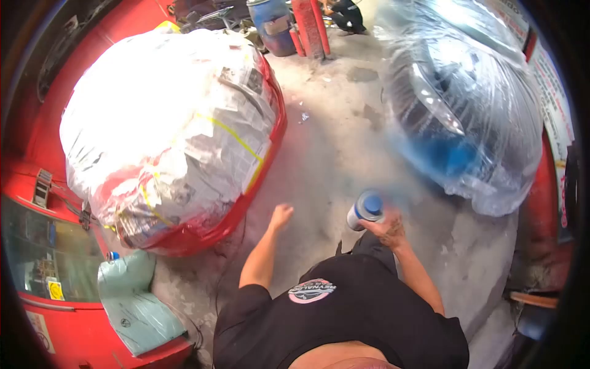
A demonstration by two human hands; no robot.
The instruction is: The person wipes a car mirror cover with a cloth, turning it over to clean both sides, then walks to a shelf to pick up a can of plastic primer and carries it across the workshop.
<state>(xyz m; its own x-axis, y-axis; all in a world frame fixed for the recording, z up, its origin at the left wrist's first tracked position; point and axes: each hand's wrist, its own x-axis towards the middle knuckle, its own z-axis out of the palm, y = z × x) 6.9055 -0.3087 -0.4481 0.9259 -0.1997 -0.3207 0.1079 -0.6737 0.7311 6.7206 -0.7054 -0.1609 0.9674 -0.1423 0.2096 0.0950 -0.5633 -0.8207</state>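
Note:
My right hand (391, 230) is wrapped round a grey can with a blue top (367, 210), held in front of my body above the floor. My left hand (283, 215) hangs in the air with its fingers curled in, somewhat blurred, and nothing shows in it. Nearest to that hand is a red car (276, 132) whose front is covered with newspaper (230, 144) and strips of yellow tape (228, 135). On the other side, a dark car under clear plastic sheeting (485, 104) stands beyond my right hand, with a blue patch (452, 157) low on its front.
A blue drum (272, 27) and red posts (310, 31) stand at the back, near a crouching person (349, 15). At lower left, a pale green panel (138, 307) lies by a red vehicle with a window (55, 258). Concrete floor (307, 154) runs between the cars.

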